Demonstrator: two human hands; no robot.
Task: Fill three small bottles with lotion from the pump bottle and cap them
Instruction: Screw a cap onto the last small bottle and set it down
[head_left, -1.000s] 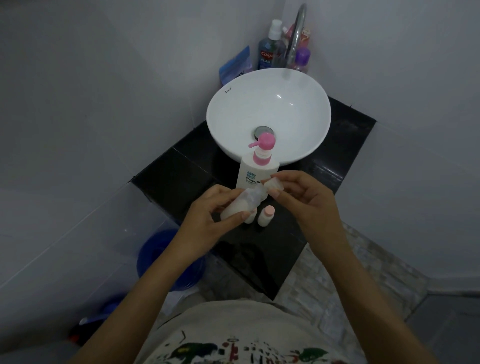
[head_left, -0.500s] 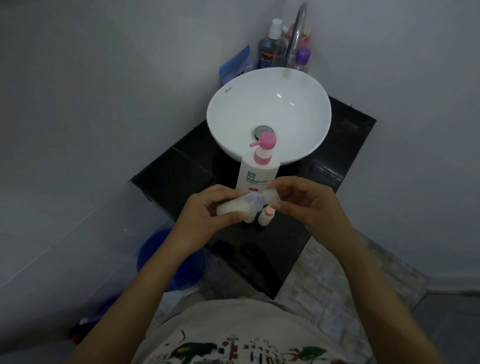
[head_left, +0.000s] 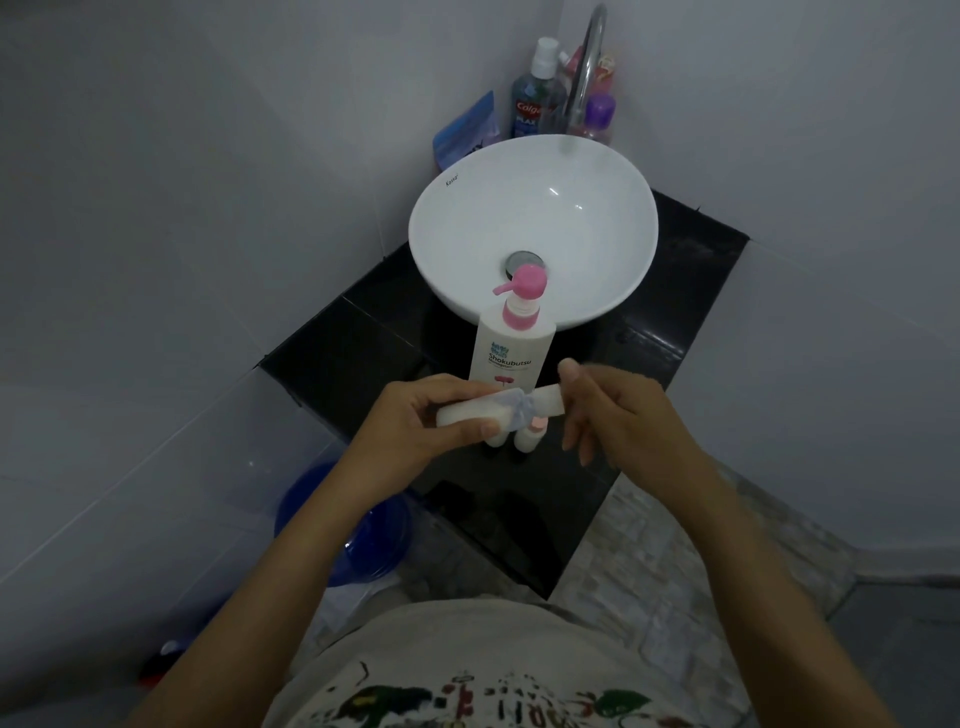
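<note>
A white pump bottle with a pink pump head stands on the black counter in front of the sink. My left hand holds a small translucent bottle lying sideways, neck to the right. My right hand has its fingers on the pale cap at that bottle's neck, thumb raised. Two more small bottles stand on the counter just below: one with a pink cap, the other mostly hidden behind the held bottle.
A white round sink bowl sits on the counter with a chrome faucet behind it. A mouthwash bottle, a purple-capped bottle and a blue pouch crowd the back corner. A blue bucket stands on the floor lower left.
The held small bottle has gone from slanted to lying level. Both hands have shifted slightly, and my right thumb has lifted off the cap end.
</note>
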